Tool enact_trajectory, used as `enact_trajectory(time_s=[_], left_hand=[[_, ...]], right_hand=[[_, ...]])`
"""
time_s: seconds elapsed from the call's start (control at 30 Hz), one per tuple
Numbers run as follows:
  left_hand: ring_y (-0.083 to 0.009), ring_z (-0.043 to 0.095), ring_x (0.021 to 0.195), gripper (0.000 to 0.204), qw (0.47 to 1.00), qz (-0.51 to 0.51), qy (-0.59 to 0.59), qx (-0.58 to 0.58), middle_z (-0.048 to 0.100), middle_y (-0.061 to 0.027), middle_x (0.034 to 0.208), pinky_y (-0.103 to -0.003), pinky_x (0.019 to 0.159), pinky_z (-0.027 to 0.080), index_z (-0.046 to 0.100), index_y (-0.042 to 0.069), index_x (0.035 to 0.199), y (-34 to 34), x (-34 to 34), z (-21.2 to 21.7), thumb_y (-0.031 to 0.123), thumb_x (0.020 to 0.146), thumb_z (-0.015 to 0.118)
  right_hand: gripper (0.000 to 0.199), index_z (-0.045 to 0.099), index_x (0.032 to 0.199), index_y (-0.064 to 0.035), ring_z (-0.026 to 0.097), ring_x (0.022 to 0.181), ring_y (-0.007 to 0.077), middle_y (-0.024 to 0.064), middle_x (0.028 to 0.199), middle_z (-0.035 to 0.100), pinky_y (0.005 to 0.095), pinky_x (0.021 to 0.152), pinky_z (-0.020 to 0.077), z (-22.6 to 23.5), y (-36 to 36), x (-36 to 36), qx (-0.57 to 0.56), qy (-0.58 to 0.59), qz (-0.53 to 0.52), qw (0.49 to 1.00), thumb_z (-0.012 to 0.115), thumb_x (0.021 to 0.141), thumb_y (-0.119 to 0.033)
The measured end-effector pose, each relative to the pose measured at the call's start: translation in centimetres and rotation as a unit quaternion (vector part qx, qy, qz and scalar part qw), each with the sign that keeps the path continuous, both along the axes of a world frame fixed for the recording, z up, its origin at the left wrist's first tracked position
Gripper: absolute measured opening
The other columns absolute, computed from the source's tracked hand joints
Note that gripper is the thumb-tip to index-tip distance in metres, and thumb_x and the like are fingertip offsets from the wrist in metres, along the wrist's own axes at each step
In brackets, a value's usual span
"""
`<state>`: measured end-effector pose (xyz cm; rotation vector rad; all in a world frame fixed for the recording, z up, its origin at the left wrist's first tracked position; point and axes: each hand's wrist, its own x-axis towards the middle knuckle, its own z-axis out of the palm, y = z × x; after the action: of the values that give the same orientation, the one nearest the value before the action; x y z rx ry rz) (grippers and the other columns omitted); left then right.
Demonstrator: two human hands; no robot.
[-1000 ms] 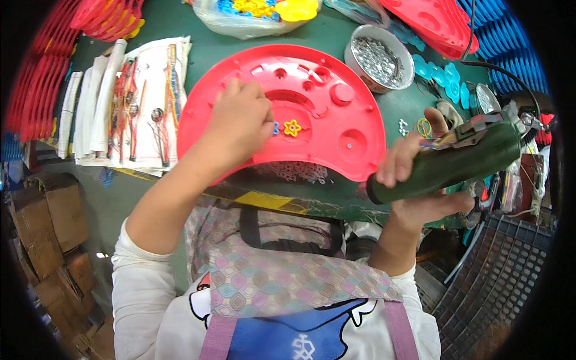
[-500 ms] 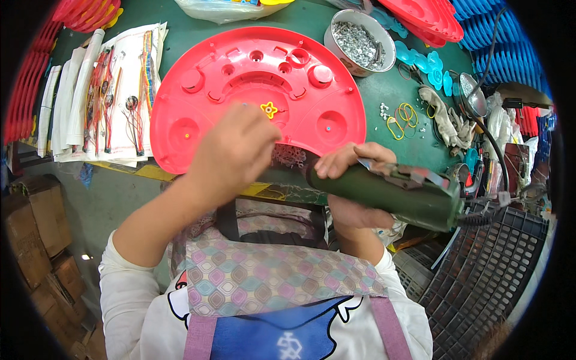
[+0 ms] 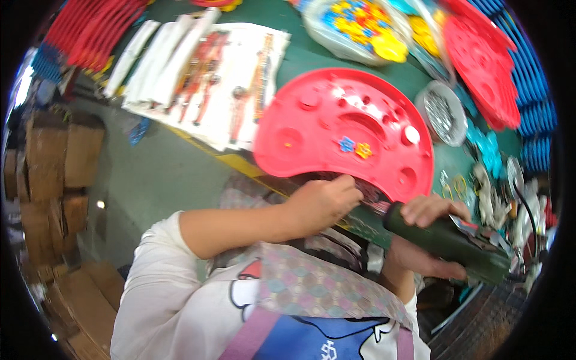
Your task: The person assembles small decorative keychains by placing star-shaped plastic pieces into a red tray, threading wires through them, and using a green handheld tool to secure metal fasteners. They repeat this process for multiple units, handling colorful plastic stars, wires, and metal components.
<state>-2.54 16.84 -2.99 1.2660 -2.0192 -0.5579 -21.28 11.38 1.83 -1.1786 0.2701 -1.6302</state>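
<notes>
A red, half-moon-shaped plastic panel (image 3: 282, 111) with round recesses and posts lies on the green table. Near its middle, a blue star-shaped piece (image 3: 347, 144) sits beside a yellow star-shaped piece (image 3: 363, 150). My left hand (image 3: 330, 201) is at the panel's curved near edge, fingers pinched together; whatever they hold is hidden. Small dark-looking parts (image 3: 371, 191) lie in a heap just beyond those fingers. My right hand (image 3: 429, 216) wraps round a thick, dark green power screwdriver (image 3: 447, 243), held sideways right of my body, its black nose toward the panel.
Wire bundles (image 3: 239, 111) lie on white sheets at left. A bowl of small metal parts (image 3: 444, 114) stands right of the panel. Behind are a bag of colourful pieces (image 3: 360, 30) and stacked red panels (image 3: 480, 66). Cardboard boxes (image 3: 45, 156) fill the far left.
My left hand has gone from above the panel to its near edge. The blue star piece now shows beside the yellow one. The view has turned, shifting the scene rightward.
</notes>
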Motion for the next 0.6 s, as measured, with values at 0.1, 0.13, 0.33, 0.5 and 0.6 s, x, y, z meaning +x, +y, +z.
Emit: enact_trajectory(time_s=[0.1, 0.13, 0.33, 0.5, 0.6], left_hand=[[-0.029, 0.066, 0.073, 0.011, 0.998, 0.041, 0.043, -0.008, 0.056, -0.0118, 0.091, -0.039, 0.062, 0.057, 0.062, 0.006, 0.097, 0.6, 0.4, 1.0, 0.014, 0.093, 0.067], [-0.0298, 0.066, 0.072, 0.012, 0.997, 0.047, 0.055, -0.014, 0.056, -0.0121, 0.09, -0.04, 0.062, 0.057, 0.062, 0.006, 0.096, 0.6, 0.6, 1.5, 0.014, 0.092, 0.068], [-0.026, 0.067, 0.078, 0.015, 0.994, 0.075, -0.028, -0.074, 0.056, -0.0093, 0.091, -0.04, 0.062, 0.057, 0.063, 0.007, 0.101, 0.9, 3.3, 3.2, 0.018, 0.091, 0.069], [-0.025, 0.065, 0.093, 0.019, 0.941, 0.236, -0.136, -0.201, 0.061, -0.0055, 0.093, -0.038, 0.073, 0.058, 0.068, 0.01, 0.105, -2.9, 11.1, 3.3, 0.017, 0.088, 0.071], [-0.0357, 0.06, 0.095, 0.017, 0.903, 0.379, -0.193, -0.052, 0.065, -0.0133, 0.095, -0.047, 0.083, 0.051, 0.072, 0.005, 0.088, -5.6, 16.3, 2.4, 0.022, 0.086, 0.077]], right_hand=[[0.105, 0.049, 0.133, -0.0028, 0.056, 0.065, 0.0206, 0.007, 0.078, 0.057, 0.0327, 0.059, 0.048, 1.3, -0.4, 1.2, 0.006, 0.006, 0.006, 1.0, 0.05, 0.079, -0.093], [0.105, 0.049, 0.133, -0.0031, 0.056, 0.064, 0.0203, 0.0067, 0.078, 0.057, 0.0325, 0.059, 0.0478, 1.7, -0.5, 1.4, 0.009, 0.006, 0.014, 1.0, 0.051, 0.079, -0.093], [0.107, 0.048, 0.133, -0.0035, 0.057, 0.064, 0.02, 0.0066, 0.079, 0.057, 0.0325, 0.06, 0.0487, 2.8, -1.6, 3.7, -0.027, 0.01, 0.078, 0.997, 0.049, 0.078, -0.095], [0.107, 0.048, 0.132, -0.0034, 0.058, 0.063, 0.0209, 0.0069, 0.077, 0.057, 0.0334, 0.06, 0.0498, 3.2, -2.3, 4.6, -0.023, 0.024, 0.036, 0.999, 0.049, 0.078, -0.095], [0.106, 0.049, 0.131, -0.0037, 0.059, 0.064, 0.0208, 0.007, 0.076, 0.057, 0.0331, 0.059, 0.0499, 3.1, -2.2, 4.8, 0.004, 0.031, 0.027, 0.999, 0.049, 0.078, -0.095]])
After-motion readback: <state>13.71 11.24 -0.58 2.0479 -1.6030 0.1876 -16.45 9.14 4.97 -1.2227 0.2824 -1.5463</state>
